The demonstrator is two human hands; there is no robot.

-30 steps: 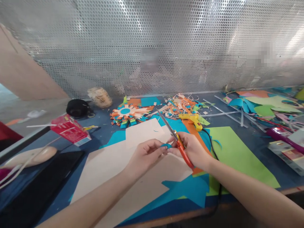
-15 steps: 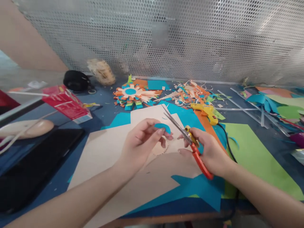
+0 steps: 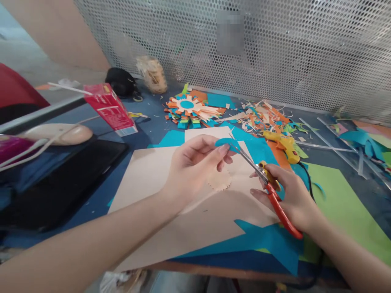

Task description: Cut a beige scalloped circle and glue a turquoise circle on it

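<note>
My left hand (image 3: 198, 167) pinches a small rounded piece of blue paper (image 3: 226, 143) between thumb and fingers. Scissors with red handles (image 3: 282, 213) are gripped in my right hand (image 3: 295, 195). Their blades point up and left and meet the edge of the blue piece. A small yellow item sits by the scissors' pivot; its kind is unclear. Beneath my hands lies a large cream paper sheet (image 3: 152, 171). On it rests a cream paper disc (image 3: 221, 182) with a zigzag edge, partly hidden by my left hand.
A yellow glue gun (image 3: 284, 145) with a black cord lies behind my right hand. Paper scraps (image 3: 265, 116) and a layered paper flower (image 3: 187, 106) are at the back. To the left stand a red carton (image 3: 111, 110) and a black phone-like slab (image 3: 67, 183). Green paper (image 3: 345, 199) lies right.
The scissor blades have come to the edge of the blue piece, from apart before. The whole view has shifted, so the table items appear further right and slightly higher.
</note>
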